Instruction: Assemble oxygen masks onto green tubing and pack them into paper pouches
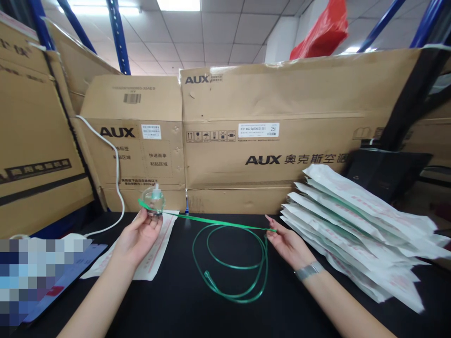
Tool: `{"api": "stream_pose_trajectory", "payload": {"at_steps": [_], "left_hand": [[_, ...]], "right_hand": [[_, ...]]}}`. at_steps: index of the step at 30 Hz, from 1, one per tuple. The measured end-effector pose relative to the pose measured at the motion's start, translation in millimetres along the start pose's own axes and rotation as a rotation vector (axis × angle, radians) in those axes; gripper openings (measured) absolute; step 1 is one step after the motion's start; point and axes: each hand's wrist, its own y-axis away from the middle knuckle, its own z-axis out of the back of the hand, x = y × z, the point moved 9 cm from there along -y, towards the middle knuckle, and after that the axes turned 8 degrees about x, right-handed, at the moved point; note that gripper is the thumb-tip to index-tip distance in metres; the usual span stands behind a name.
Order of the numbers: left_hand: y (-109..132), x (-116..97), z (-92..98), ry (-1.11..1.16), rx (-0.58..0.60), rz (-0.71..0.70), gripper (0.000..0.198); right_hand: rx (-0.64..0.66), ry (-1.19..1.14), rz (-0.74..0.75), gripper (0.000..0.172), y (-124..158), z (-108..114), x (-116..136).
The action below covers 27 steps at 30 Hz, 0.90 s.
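Note:
My left hand (141, 237), palm up, has its fingers closed on a small clear plastic mask (154, 203) with a pale nozzle on top. A flat green elastic strap (218, 221) runs from the mask across to the right, stretched nearly straight. At its other end, the fingers of my right hand (288, 245) pinch the strap; a metal band circles that wrist. Between the hands lies a loose coil of thin green tubing (239, 299) on the black tabletop (158, 310). Under my left hand is a white paper pouch (155, 263) with red print.
White printed pouches (366, 230) are stacked at right. Behind stand large cardboard boxes (225, 164), with a red plastic bag (322, 30) above. At left are a blue folder (66, 281) and a white cable (118, 173). A black box (387, 173) stands at back right.

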Motion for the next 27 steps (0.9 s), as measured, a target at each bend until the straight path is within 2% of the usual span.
{"api": "stream_pose_trajectory", "payload": {"at_steps": [6,8,11,14,17,18,23,27], "left_hand": [[13,24,-17.1,-0.111,0.097,0.106,0.034],[23,41,-26.3,-0.184,0.175,0.176,0.025],[42,77,-39.5,-0.246,0.315,0.330,0.015],[61,105,-46.5,-0.290,0.409,0.439,0.015],[71,120,-47.2,-0.335,0.450,0.512,0.016],[72,122,-46.4,-0.343,0.450,0.523,0.016],[68,122,-39.9,-0.356,0.411,0.512,0.010],[70,130,-35.1,-0.369,0.415,0.520,0.004]], "right_hand": [[0.191,0.050,-0.088,0.010,29,-48,-30],[0.340,0.151,-0.178,0.008,43,-69,-50],[0.499,0.303,-0.341,0.011,62,-85,-79],[0.521,0.361,-0.373,0.022,68,-86,-89],[0.489,0.397,-0.350,0.050,66,-82,-87],[0.482,0.407,-0.345,0.054,66,-81,-87],[0.475,0.396,-0.327,0.028,67,-84,-87],[0.556,0.378,-0.278,0.023,73,-96,-87]]}}
